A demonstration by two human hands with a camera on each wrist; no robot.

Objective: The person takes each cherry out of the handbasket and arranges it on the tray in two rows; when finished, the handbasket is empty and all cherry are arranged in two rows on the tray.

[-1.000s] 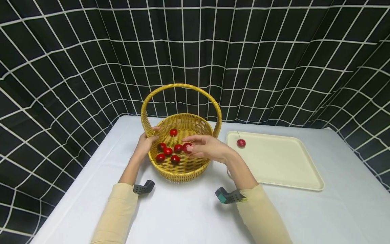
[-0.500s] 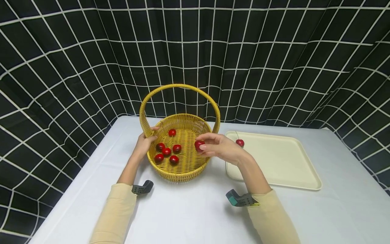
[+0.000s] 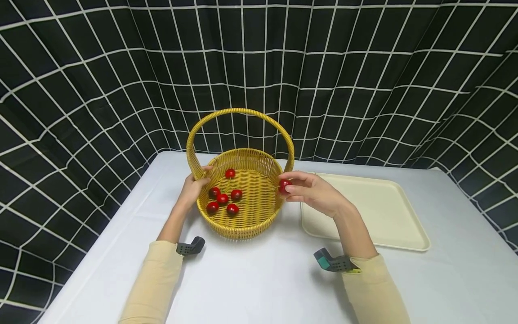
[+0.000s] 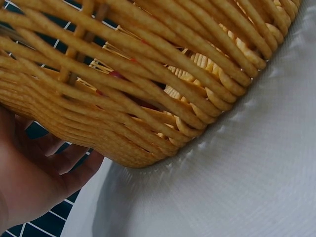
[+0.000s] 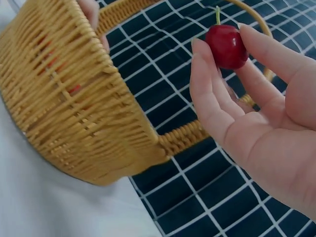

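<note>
A dark red cherry (image 3: 285, 186) is pinched between the thumb and fingers of my right hand (image 3: 317, 193). In the head view it overlaps the basket's right rim; in the right wrist view the cherry (image 5: 227, 47) shows a short green stem pointing up. The yellow wicker basket (image 3: 243, 232) stands upright on the table with its hooped handle (image 3: 238, 110) raised. Several cherries (image 3: 222, 199) lie in its left part. My left hand (image 3: 190, 191) grips the basket's left side at the foot of the handle. In the left wrist view the fingers (image 4: 81, 173) curve behind the woven wall.
A cream rectangular tray (image 3: 376, 211) lies flat to the right of the basket, its left part covered by my right hand. A white cloth (image 3: 259, 288) covers the table. A black curtain with a white grid (image 3: 259, 67) hangs behind and at both sides.
My right hand has moved right with the cherry, from over the basket's inside to its right rim. It now hides the cherry seen on the tray earlier. My left hand keeps its place.
</note>
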